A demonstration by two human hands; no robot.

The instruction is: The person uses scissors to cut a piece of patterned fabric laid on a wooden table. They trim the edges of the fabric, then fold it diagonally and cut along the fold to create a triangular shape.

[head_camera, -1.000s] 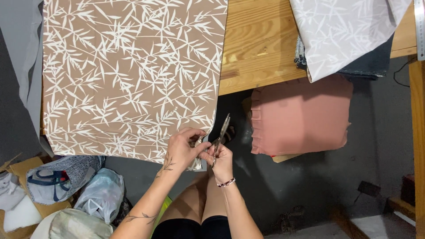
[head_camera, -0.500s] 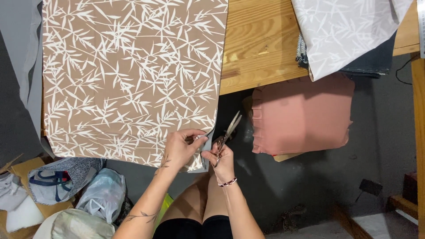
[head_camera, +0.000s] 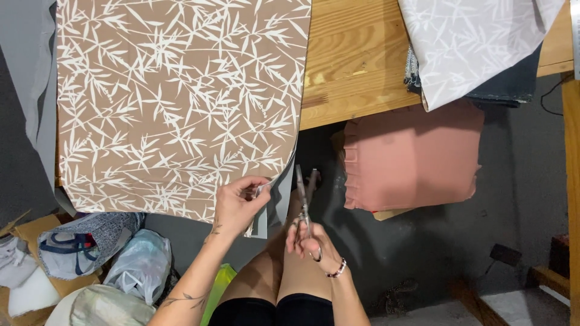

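The left hand [head_camera: 237, 205] pinches the lower corner of the brown leaf-print fabric [head_camera: 175, 102] between thumb and fingertips, the cloth hanging off the wooden table [head_camera: 353, 66] edge above them. Just right of those fingers, the right hand [head_camera: 309, 241] grips the scissors [head_camera: 302, 199], fingers through the handles, blades slightly parted and pointing up beside the fabric's edge

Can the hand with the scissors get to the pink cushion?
Probably yes. The right hand holds scissors, and only open dark floor lies between it and the pink cushion.
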